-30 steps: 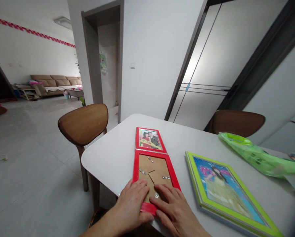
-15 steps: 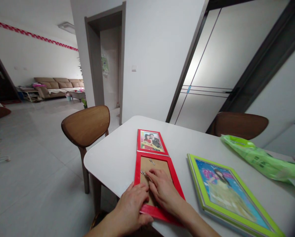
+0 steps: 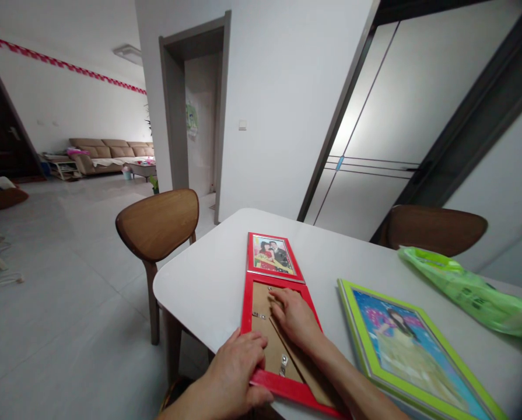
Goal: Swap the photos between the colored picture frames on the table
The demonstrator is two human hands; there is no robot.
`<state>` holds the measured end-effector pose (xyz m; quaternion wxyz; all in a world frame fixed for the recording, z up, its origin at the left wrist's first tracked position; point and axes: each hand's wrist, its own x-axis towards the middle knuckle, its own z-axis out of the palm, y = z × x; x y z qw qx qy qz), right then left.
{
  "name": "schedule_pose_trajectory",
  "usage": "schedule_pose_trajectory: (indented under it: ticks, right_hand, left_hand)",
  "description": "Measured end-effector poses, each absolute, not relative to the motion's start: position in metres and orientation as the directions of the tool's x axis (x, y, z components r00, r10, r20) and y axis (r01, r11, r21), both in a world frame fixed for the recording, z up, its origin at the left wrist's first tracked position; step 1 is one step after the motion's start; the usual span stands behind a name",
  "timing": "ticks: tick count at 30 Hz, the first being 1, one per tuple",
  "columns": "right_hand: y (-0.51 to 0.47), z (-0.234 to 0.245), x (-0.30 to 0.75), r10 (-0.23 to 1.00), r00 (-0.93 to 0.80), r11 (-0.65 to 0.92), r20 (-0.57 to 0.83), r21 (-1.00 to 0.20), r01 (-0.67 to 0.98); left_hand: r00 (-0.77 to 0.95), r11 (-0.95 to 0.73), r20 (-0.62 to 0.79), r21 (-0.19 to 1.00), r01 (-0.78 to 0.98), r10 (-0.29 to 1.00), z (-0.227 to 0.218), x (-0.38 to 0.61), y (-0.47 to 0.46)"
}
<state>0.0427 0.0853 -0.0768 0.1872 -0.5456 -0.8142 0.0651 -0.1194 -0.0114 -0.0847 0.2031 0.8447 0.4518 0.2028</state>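
Note:
A red picture frame [image 3: 246, 303] lies face down on the white table, its brown backing board [image 3: 272, 344] upward. My left hand [image 3: 238, 367] is closed over the frame's near left edge, thumb at the near side. Across the board reaches my right hand [image 3: 293, 315], its bent fingertips on a small metal clip [image 3: 269, 288] at the far end, which they partly cover. One metal clip [image 3: 259, 315] sits at the left edge and another metal clip [image 3: 283, 365] near the close end. A brown stand flap [image 3: 302, 364] runs under my right wrist.
Touching the far end is another red frame [image 3: 273, 255] with a couple's picture, face up. A green picture frame [image 3: 413, 344] lies to the right, with a green plastic bag [image 3: 466, 291] behind it. Wooden chairs [image 3: 160, 224] stand around the white table [image 3: 199, 286].
My right hand has moved from the left clip to the far-end clip, uncovering the near clip and the flap. My left hand stays on the frame's edge. The view has shifted slightly.

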Motion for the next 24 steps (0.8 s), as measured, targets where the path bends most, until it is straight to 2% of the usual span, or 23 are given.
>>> schedule_pose_trajectory:
  ticks: [9, 13, 17, 20, 22, 24]
  right_hand:
    - [0.124, -0.085, 0.041, 0.981, -0.045, 0.112, 0.189, -0.358, 0.927]
    - [0.129, -0.084, 0.038, 0.982, 0.013, 0.069, 0.187, -0.427, 0.901]
    - [0.118, -0.071, 0.046, 0.973, -0.032, 0.156, 0.228, -0.551, 0.820]
    - [0.095, -0.060, 0.072, 0.960, -0.034, 0.210, 0.279, -0.631, 0.747]
    - [0.075, -0.056, 0.093, 0.959, 0.052, 0.173, 0.279, -0.720, 0.672]
    - [0.052, -0.059, 0.105, 0.956, 0.219, 0.076, 0.194, -0.888, 0.454]
  left_hand:
    - [0.490, -0.478, 0.133, 0.537, 0.695, 0.862, -0.080, -0.119, -0.012]
    - [0.479, -0.454, 0.095, 0.518, 0.725, 0.873, -0.074, -0.114, -0.013]
    - [0.485, -0.425, 0.007, 0.491, 0.760, 0.874, -0.072, -0.102, -0.013]
    - [0.514, -0.453, 0.009, 0.487, 0.746, 0.858, -0.069, -0.097, -0.013]
    - [0.519, -0.469, 0.051, 0.508, 0.722, 0.853, -0.060, -0.099, -0.013]
    - [0.495, -0.470, 0.123, 0.569, 0.675, 0.860, -0.047, -0.102, -0.014]
